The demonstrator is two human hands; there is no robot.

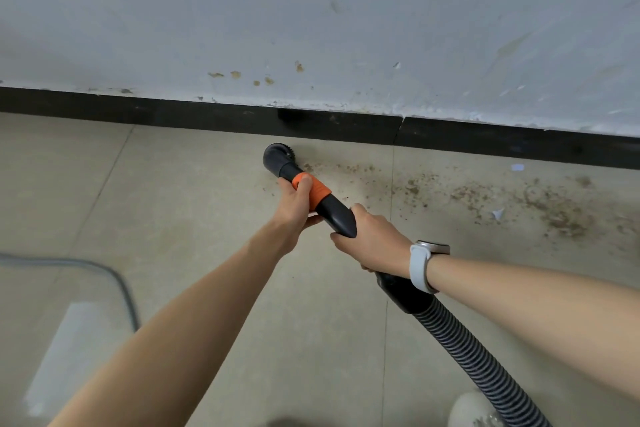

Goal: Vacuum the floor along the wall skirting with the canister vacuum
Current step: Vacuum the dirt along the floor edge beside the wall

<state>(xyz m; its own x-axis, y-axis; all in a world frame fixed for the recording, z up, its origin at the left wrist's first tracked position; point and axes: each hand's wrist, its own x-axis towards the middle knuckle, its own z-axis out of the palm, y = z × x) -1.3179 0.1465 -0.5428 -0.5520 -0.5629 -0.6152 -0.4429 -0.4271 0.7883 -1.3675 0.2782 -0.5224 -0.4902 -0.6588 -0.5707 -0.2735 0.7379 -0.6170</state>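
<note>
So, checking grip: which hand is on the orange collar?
The left hand, thumb over the orange collar; the right hand, wearing a watch, grips further back.

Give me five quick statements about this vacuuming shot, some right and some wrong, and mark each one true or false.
1. Both hands hold the vacuum wand. True: the left hand grips the orange collar, the right hand the black handle.
2. The brush nozzle is pressed against the skirting. False: it sits on the floor just short of it.
3. The dirt lies mostly to the right of the nozzle. True.
4. A watch is on the left wrist. False: it is on the right wrist.
5. The ribbed hose runs off toward the wall. False: it trails back to the lower right.
</note>
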